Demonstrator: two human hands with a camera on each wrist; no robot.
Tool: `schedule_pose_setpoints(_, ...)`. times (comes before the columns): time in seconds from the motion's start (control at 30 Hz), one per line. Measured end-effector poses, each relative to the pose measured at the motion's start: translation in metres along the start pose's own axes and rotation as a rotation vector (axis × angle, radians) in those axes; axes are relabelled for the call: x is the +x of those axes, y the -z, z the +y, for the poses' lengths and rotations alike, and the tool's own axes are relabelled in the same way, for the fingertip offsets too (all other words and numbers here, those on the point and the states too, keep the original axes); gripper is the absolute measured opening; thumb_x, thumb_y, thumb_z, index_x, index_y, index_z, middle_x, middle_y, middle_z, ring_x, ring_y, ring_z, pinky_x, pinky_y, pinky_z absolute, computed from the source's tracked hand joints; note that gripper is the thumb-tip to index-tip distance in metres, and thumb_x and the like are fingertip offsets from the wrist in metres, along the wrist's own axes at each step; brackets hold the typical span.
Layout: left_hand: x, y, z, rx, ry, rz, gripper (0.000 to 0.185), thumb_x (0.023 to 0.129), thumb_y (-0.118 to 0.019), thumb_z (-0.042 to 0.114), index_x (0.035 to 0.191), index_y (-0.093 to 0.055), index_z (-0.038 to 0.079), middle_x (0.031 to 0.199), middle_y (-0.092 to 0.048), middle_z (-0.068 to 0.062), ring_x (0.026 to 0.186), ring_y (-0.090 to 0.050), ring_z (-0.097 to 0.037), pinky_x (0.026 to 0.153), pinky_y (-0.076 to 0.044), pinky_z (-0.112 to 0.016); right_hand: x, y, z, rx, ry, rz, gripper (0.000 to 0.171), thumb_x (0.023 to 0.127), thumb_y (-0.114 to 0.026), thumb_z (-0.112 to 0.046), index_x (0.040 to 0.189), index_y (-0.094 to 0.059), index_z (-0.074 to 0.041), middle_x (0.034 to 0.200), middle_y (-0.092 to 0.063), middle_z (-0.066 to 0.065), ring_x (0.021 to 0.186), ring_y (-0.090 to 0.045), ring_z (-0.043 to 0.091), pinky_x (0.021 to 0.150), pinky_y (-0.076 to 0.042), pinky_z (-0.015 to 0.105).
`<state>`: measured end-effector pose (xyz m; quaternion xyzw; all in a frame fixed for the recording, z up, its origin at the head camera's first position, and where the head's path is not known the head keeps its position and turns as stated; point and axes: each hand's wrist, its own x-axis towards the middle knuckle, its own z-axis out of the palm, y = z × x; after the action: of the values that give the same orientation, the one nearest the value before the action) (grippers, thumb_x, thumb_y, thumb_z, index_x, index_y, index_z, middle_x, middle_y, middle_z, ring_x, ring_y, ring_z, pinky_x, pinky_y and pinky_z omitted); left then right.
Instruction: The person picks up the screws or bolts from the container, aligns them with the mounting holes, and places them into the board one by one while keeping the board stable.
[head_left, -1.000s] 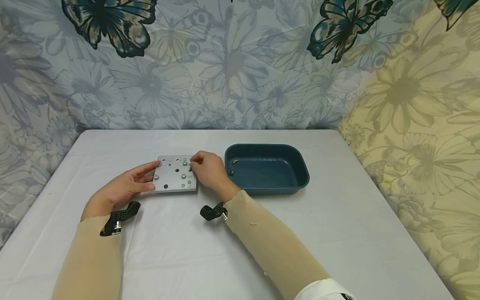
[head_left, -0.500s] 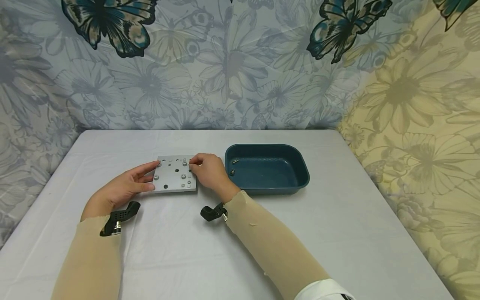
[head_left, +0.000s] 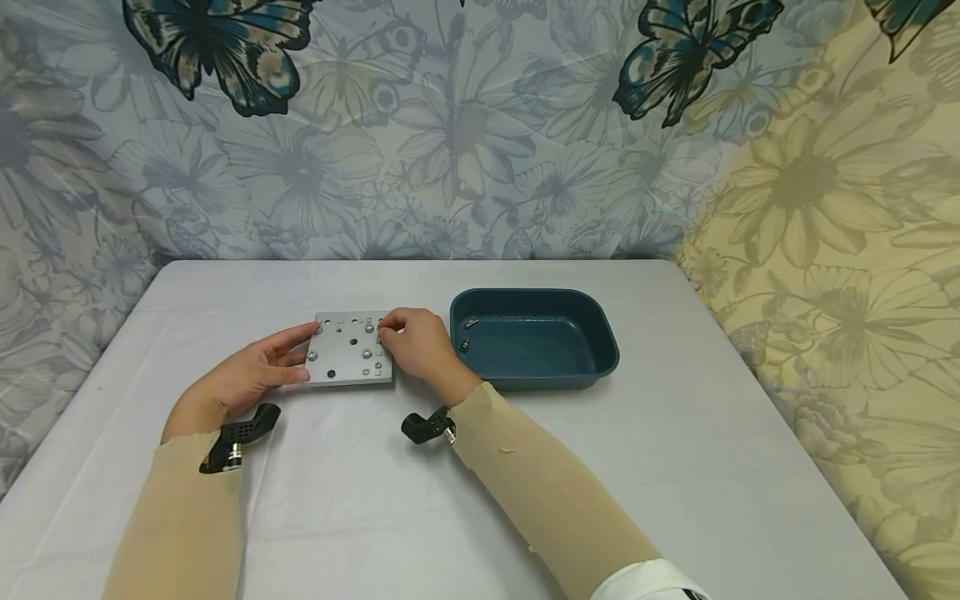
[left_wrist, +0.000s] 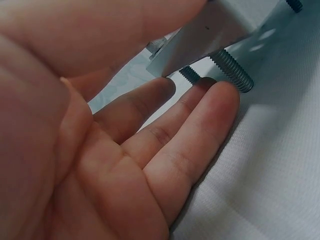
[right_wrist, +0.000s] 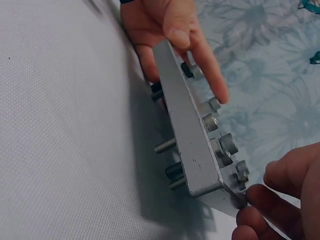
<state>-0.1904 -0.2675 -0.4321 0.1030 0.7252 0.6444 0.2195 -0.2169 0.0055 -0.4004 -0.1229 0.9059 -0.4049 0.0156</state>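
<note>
A grey metal plate (head_left: 347,350) studded with bolts stands on the white table, raised on the threaded bolt ends (left_wrist: 232,71) that stick out beneath it. My left hand (head_left: 307,353) holds its left edge, thumb on top and fingers (left_wrist: 200,110) underneath. At the plate's right edge my right hand (head_left: 382,327) pinches a small bolt (right_wrist: 242,176) near the far corner with curled fingertips (right_wrist: 272,200). The right wrist view shows the plate (right_wrist: 182,125) edge-on, with bolt heads above and shafts below.
A dark blue tray (head_left: 603,337) stands just right of the plate and holds two loose bolts (head_left: 466,333) at its left end. White cloth covers the table (head_left: 675,467). A floral butterfly curtain (head_left: 465,125) hangs behind.
My right hand's fingertips have shifted slightly nearer along the plate's right edge. The left hand and the plate have stayed put.
</note>
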Motion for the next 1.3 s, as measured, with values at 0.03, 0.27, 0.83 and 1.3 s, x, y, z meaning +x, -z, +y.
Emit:
schedule_pose_setpoints(0.03,0.000,0.000,0.000,0.001,0.000,0.000,0.087,0.091,-0.073,0.007,0.160,-0.020,0.010,0.163,-0.015,-0.014,0.143,-0.024,-0.039,0.092,-0.048,-0.024,0.000,0.000,0.000,0.005,-0.003,0.002,0.013,0.098,-0.066,-0.023,0.102,-0.077,-0.019,0.096,-0.069,-0.010,0.086,-0.058,0.010,0.074,-0.047,0.029)
schedule_pose_setpoints(0.27,0.000,0.000,0.001,0.008,0.002,0.009,0.088,0.091,-0.074,0.008,0.160,-0.020,0.009,0.164,-0.013,-0.014,0.143,-0.023,-0.039,0.092,-0.047,-0.023,-0.001,0.001,-0.002,0.030,-0.037,-0.008,0.014,0.099,-0.063,-0.024,0.104,-0.075,-0.018,0.096,-0.067,-0.009,0.085,-0.057,0.011,0.071,-0.047,0.030)
schedule_pose_setpoints(0.83,0.000,0.001,-0.001,0.005,-0.003,-0.001,0.088,0.091,-0.073,0.007,0.160,-0.019,0.010,0.164,-0.012,-0.013,0.144,-0.021,-0.039,0.092,-0.047,-0.022,-0.009,0.092,0.019,0.465,-0.065,0.140,0.039,0.099,-0.064,-0.034,0.134,-0.061,-0.019,0.127,-0.057,0.003,0.088,-0.067,0.028,0.077,-0.054,0.043)
schedule_pose_setpoints(1.3,0.000,0.001,0.000,-0.004,0.011,0.010,0.089,0.090,-0.074,0.007,0.160,-0.020,0.010,0.164,-0.012,-0.013,0.145,-0.020,-0.039,0.092,-0.047,-0.021,0.002,0.095,0.073,-0.098,-0.242,-0.205,0.052,0.098,-0.064,-0.031,0.146,-0.052,-0.016,0.145,-0.049,0.015,0.125,-0.050,0.030,0.095,-0.046,0.045)
